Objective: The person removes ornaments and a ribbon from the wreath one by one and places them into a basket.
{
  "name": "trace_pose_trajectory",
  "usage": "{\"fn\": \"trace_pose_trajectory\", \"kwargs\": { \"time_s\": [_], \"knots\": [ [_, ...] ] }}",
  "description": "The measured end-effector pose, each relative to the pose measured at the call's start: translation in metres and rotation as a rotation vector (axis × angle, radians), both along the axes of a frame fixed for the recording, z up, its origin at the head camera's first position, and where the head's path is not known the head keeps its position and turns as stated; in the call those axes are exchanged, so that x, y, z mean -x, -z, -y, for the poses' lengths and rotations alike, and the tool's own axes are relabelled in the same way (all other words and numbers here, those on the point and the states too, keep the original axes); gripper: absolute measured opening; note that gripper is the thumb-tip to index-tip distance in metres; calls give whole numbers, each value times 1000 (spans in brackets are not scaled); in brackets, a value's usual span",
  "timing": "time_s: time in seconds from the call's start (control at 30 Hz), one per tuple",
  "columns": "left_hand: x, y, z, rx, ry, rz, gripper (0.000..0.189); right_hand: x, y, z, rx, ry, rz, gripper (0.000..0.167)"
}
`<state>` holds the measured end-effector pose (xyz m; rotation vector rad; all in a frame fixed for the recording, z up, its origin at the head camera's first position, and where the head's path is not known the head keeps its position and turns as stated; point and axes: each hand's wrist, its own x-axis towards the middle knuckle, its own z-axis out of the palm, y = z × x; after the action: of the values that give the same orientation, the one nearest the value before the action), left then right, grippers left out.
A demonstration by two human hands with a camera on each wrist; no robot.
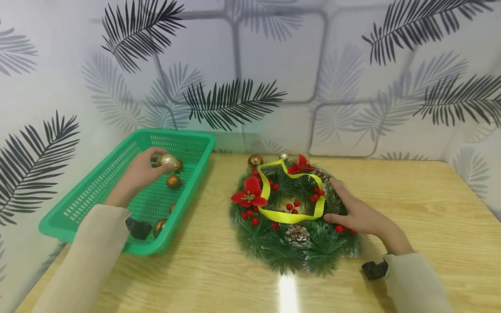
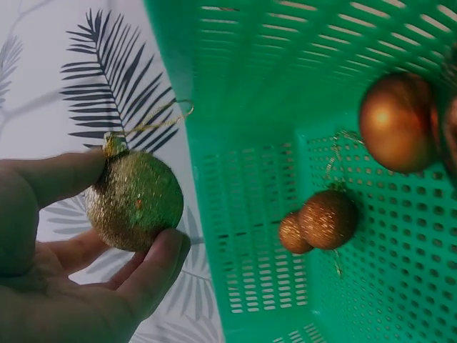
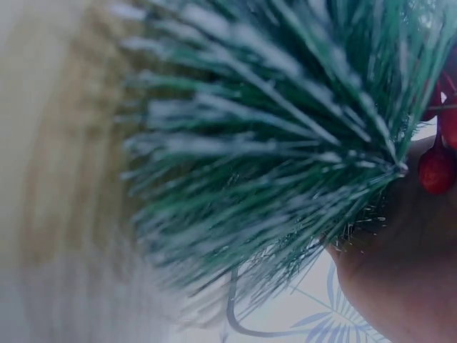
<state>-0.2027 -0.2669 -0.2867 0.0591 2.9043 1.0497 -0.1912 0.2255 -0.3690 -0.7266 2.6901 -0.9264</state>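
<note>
Over the green plastic basket point(image 1: 207, 150), my left hand point(image 1: 145, 171) pinches a gold glittery Christmas ball point(image 2: 136, 200) between thumb and fingers. The ball's gold string loop stands out beside its cap in the left wrist view. On the right, my right hand point(image 1: 362, 213) holds the side of a green Christmas wreath point(image 1: 258, 241), its thumb on the near side and its other fingertips hidden in the needles. Red flowers, red berries point(image 3: 435, 170), pinecones point(image 1: 297, 234) and a yellow ribbon point(image 1: 282, 216) dress the wreath. Pine needles fill most of the right wrist view.
Several copper-coloured balls point(image 2: 400, 121) lie in the basket. At the wreath's back edge are a shiny copper ball point(image 1: 255, 161) and a small gold one point(image 1: 283, 156). A leaf-patterned wall covering point(image 1: 274, 65) rises behind the wooden table point(image 1: 219, 278).
</note>
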Motion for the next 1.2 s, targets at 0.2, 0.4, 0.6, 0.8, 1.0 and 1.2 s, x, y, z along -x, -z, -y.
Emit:
{"fn": "trace_pose_trajectory", "kwargs": {
  "time_s": [0.2,0.4,0.6,0.8,1.0,1.2],
  "knots": [
    [-3,9,6,22,33,48,63,6,2,-5,0,-14,-20,97],
    [-5,12,8,61,59,74,62,5,2,-5,-5,-4,-17,99],
    [-5,15,6,92,58,74,60,5,3,-5,-9,-5,-13,99],
    [-7,15,4,92,49,60,60,5,0,-4,-10,-4,-20,99],
    [-8,13,3,108,53,72,61,4,-2,-4,-18,0,-20,99],
    [-9,12,0,123,49,66,60,1,-4,-3,-32,10,-43,97]
  ]
}}
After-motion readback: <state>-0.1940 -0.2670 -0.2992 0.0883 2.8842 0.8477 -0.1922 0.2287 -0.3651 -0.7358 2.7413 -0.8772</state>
